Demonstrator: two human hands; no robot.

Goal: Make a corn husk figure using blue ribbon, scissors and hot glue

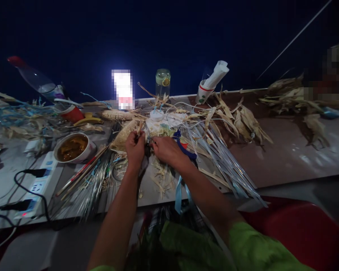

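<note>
Near the middle of the table, my left hand (135, 147) pinches a small piece of dried corn husk (140, 128) that sticks up from the fingertips. Close on its right, my right hand (167, 151) has its fingers curled together; a small dark thing shows at the fingertips, too hidden to name. Behind my left hand lies a tan woven-looking piece (124, 136). Blue-handled pliers or cutters (188, 151) lie just right of my right hand, partly covered by it. Husk scraps (161, 184) are scattered below the hands.
Thin wires (86, 195) and clear rods (228, 162) spread left and right. A bowl of brown liquid (73, 148) stands by a power strip (38, 188) with cords. Farther back are a corn cob (117, 114), a lit screen (122, 88), a jar (162, 82), a paper cup (205, 92) and husks (240, 120).
</note>
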